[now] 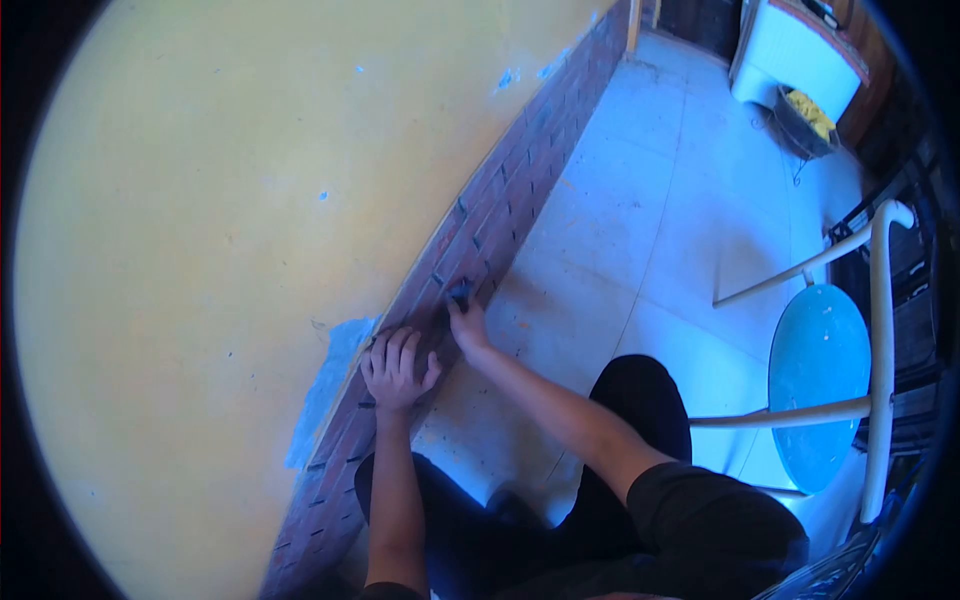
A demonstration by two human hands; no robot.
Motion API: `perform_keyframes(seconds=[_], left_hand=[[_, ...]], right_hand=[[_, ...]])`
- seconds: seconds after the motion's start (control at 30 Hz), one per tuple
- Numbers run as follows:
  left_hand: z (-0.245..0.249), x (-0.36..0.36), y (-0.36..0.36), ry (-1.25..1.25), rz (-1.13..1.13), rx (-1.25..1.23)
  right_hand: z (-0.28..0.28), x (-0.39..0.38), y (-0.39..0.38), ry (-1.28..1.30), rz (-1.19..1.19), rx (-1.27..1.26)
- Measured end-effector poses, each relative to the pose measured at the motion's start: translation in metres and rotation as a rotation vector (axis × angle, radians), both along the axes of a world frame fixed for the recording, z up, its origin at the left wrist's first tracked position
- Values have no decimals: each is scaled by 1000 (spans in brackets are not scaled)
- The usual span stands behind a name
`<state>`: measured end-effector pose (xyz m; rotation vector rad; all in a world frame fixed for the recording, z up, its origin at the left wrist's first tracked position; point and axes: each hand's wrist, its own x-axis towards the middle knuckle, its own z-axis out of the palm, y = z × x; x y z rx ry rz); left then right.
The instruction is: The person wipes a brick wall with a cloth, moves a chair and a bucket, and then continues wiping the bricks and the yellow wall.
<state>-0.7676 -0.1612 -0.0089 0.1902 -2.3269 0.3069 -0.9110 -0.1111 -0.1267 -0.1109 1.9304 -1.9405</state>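
My left hand [398,370] lies with its fingers outstretched on the top edge of the brick-patterned lower wall band [487,205]. Just to its right, my right hand [467,328] is closed around a small dark tool [460,292], whose tip is at the bricks. What kind of tool it is cannot be made out. Dark lines run along several joints between the reddish bricks. Above the band rises the yellow wall [220,220], with a bare greyish patch [335,375] beside my left hand.
A light tiled floor [610,220] runs along the wall. To the right stands a chair with a round blue seat [820,385] and pale tubular legs. Farther back are a dark bowl [800,130] of yellow pieces on a stand and a white counter [795,55].
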Motion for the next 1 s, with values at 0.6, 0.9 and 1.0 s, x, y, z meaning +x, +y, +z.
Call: perform_keyframes(seconds=[0.6, 0.9, 1.0], left_hand=[[32, 24, 22, -859, 372, -472], [51, 23, 31, -1002, 396, -425], [48, 24, 34, -942, 364, -329]], right_hand=[[-59, -2, 122, 176, 825, 604], [-65, 10, 126, 313, 943, 792], [-69, 14, 124, 341, 987, 749]])
